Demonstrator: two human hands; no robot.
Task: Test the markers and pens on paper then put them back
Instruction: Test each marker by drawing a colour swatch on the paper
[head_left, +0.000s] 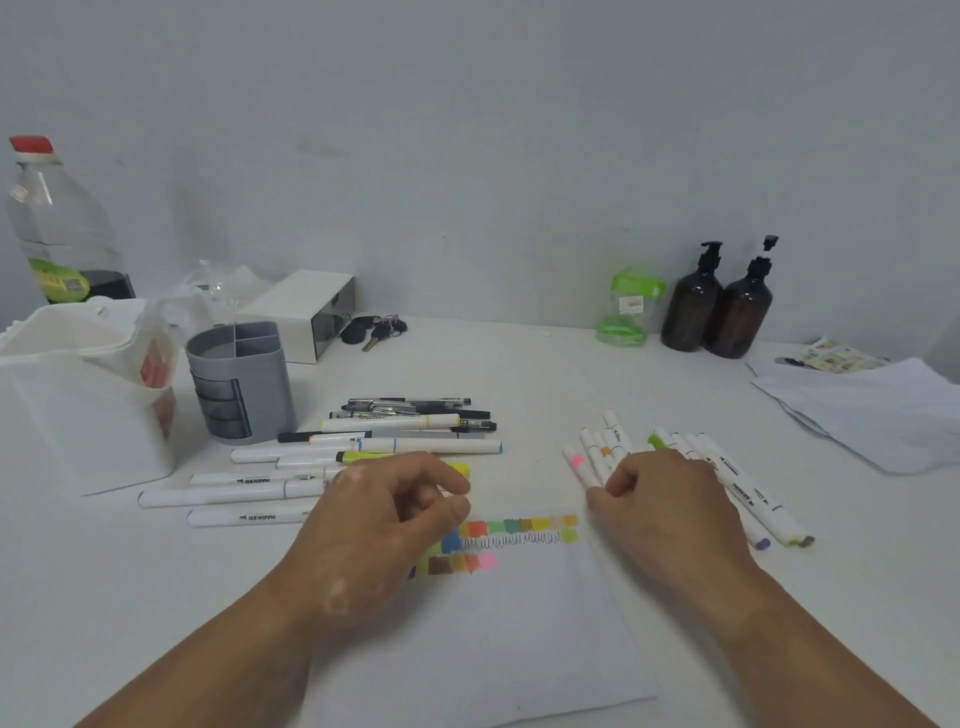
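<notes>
Markers (744, 483) lie in a loose fan under and just beyond the right hand (670, 512) in the head view. Their long axes run from far-left to near-right. The right fingers (622, 479) curl down onto the fan's left part, just right of a pink-banded marker (577, 464); I cannot tell whether they grip one.

A second pile of pens and markers (410, 427) lies just beyond and left of the left hand (384, 525), with its long axes across, left to right. The left fingers (426, 475) are curled, thumb close to forefinger, over the far-left corner of the paper (519, 639). Whether they pinch anything cannot be told. A yellow highlighter (369, 457) passes just behind those knuckles.

The grey pen holder (239, 384) stands beyond that pile, far-left of the left fingers, so the left hand seems the nearer one for putting back. Between the two hands sit the colour swatches (519, 526), with blank paper nearer the person. The right hand looks best placed to draw a marker along its axis toward that blank part. The bench (545, 374) beyond both piles offers free room.
</notes>
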